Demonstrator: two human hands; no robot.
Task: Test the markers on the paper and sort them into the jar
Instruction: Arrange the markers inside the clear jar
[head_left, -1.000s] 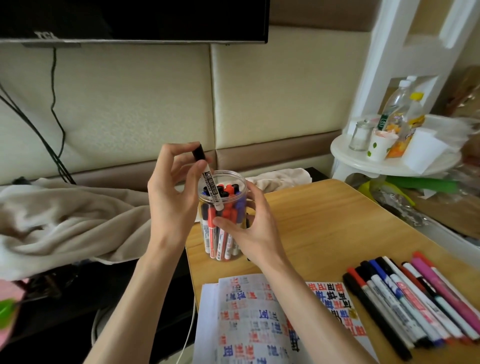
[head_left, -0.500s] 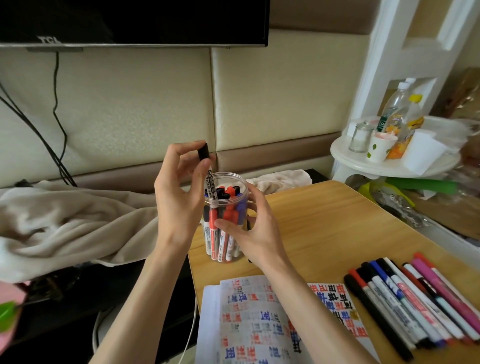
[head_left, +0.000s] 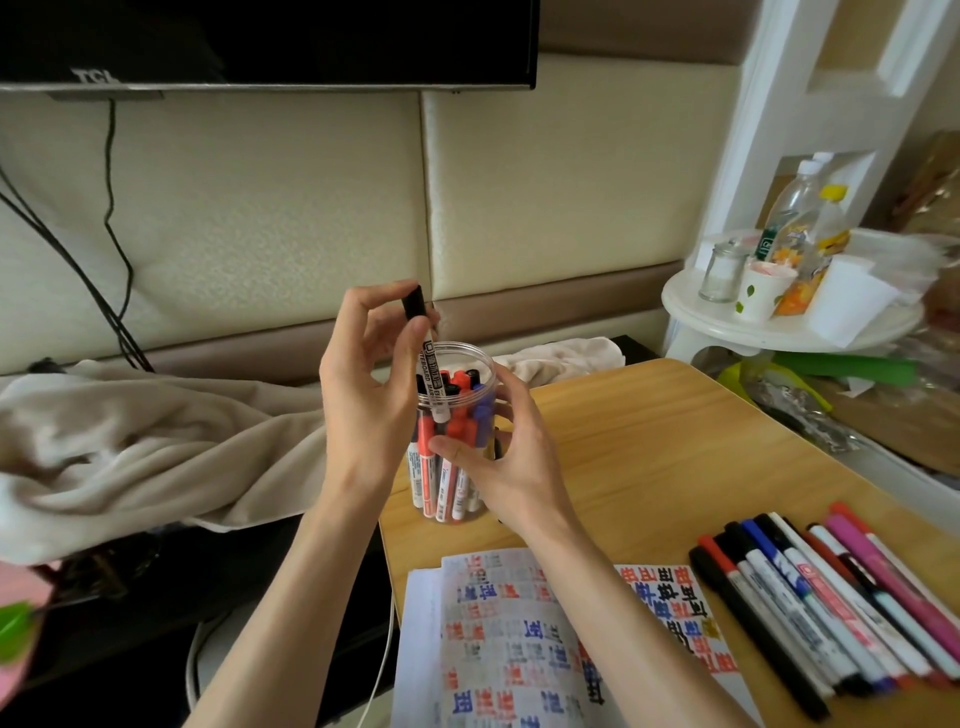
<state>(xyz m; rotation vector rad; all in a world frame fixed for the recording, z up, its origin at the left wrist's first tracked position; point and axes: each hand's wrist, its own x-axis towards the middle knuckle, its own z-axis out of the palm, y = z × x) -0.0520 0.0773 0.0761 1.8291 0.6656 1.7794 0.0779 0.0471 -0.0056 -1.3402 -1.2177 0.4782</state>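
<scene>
Nearest, at 6 o'clock on the pale wooden table (head_left: 649, 441), lies the white paper (head_left: 519, 639), crowded with red, blue and black test marks. At 4 o'clock a row of loose capped markers (head_left: 831, 597) waits, probably untested, though I cannot tell. Further off, at 12 o'clock, the right hand (head_left: 519, 467) clasps the clear plastic jar (head_left: 485, 371), already well filled. The left hand (head_left: 363, 400) pinches a black-capped white whiteboard marker (head_left: 430, 364), its lower end inside the rim.
</scene>
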